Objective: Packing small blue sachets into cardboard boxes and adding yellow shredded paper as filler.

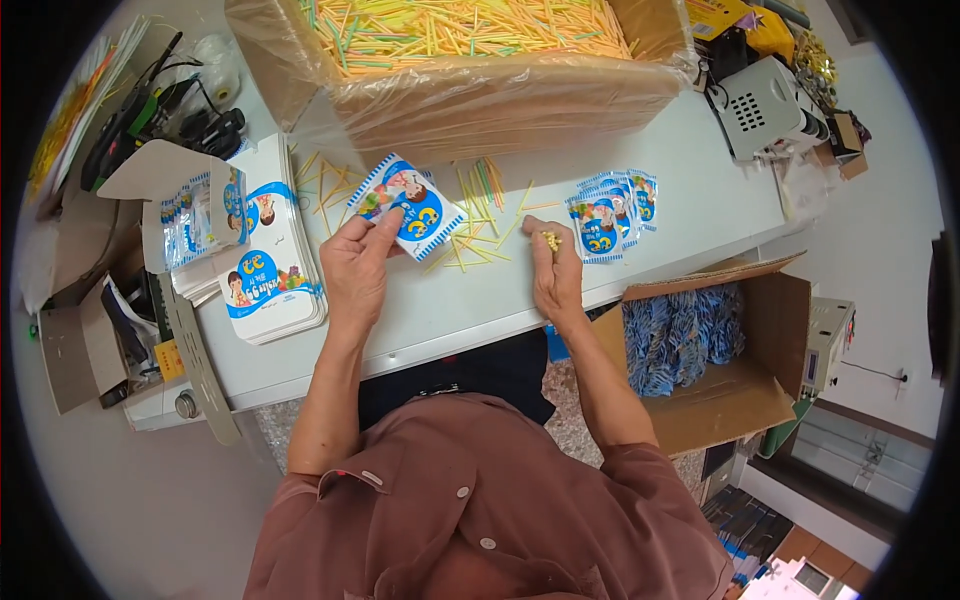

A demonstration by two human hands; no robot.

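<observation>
My left hand (355, 265) grips the lower left edge of a blue-and-white printed packet (425, 205), thumb on its front, tilted above the table. To its right, my right hand (558, 278) is closed round a small bundle of thin yellow sticks (551, 240), their ends showing above the fingers. Loose yellow and orange sticks (480, 238) lie scattered on the table between and beyond both hands. A spread pile of similar packets (600, 220) rests just right of my right hand.
A large plastic-lined carton (500, 105) full of coloured sticks (480, 30) stands at the back. Printed cards (275, 300) are stacked at left beside an open box of packets (205, 215). A cardboard box (720, 412) holding blue packets sits at the table's front right; a grey machine (768, 108) stands behind.
</observation>
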